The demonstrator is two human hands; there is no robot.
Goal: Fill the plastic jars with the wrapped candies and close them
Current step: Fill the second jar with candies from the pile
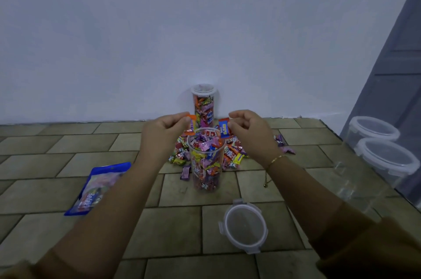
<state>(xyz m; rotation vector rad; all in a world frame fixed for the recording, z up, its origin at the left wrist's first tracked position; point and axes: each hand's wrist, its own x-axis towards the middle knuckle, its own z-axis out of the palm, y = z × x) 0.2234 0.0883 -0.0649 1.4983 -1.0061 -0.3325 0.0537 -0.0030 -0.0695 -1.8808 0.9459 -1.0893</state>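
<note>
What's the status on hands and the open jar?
Left hand pinches orange candy, right hand blue candy. Open jar nearly full. Lid off.

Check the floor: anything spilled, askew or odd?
Nothing spilled by accident: the candy pile behind the open jar looks like the working supply. The loose lid and flat blue bag lie aside.

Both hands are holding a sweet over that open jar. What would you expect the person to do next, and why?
Probably let go: the left hand pinches an orange candy and the right hand a blue one, both above the open jar, which looks almost full.
</note>
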